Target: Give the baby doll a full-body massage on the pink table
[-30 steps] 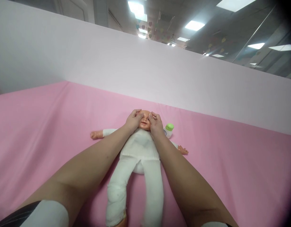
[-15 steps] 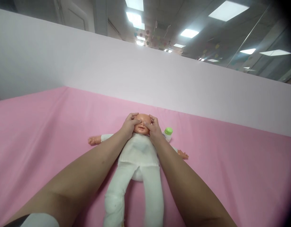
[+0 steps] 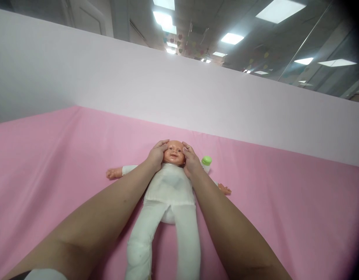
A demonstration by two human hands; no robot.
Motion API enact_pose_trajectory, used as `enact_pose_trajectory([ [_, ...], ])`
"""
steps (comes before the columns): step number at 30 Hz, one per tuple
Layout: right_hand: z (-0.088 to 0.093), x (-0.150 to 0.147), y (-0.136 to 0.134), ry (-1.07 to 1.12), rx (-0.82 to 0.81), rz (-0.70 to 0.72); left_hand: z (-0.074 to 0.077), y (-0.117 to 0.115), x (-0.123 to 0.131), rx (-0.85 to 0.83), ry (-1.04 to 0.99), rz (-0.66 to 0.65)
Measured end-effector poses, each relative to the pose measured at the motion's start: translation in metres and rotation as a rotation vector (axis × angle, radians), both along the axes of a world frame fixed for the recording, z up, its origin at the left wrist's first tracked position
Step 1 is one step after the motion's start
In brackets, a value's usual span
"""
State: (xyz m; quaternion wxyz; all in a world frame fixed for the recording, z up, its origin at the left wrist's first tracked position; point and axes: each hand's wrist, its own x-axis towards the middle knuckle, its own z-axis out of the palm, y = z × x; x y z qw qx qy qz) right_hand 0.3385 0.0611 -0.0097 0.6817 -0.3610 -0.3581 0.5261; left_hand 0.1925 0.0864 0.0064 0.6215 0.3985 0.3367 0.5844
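A baby doll [image 3: 170, 186] with a white cloth body lies on its back on a pink sheet [image 3: 270, 202], its head away from me and its arms spread out. My left hand [image 3: 157, 156] cups the left side of the doll's head [image 3: 174, 156], fingers along the temple. On the opposite side my right hand [image 3: 191, 158] curves around the head in the same way. Both thumbs rest by the outer edges of the face, so the eyes and mouth show. The back of the head is hidden.
A small bottle with a green cap [image 3: 206, 160] stands by my right wrist, partly hidden behind it. Beyond the pink sheet rises a white panel [image 3: 179, 89], with glass above it and lit ceiling lamps behind.
My thumbs have slid outward from the middle of the doll's face, over the eyes, to its sides. The eyes are uncovered now. Doll and bottle have stayed in place.
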Motion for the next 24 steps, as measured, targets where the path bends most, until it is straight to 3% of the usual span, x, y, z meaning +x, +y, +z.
enact_pose_trajectory([
  [7, 0.005, 0.000, -0.009, -0.017, 0.044, 0.051, 0.001, -0.005, -0.004, 0.045, 0.008, -0.023],
  [14, 0.006, -0.005, -0.010, -0.273, 0.065, -0.170, -0.001, -0.006, 0.000, 0.146, 0.113, 0.049],
  [24, 0.001, -0.001, -0.002, -0.082, 0.039, -0.072, 0.001, -0.003, -0.001, 0.008, 0.023, -0.005],
])
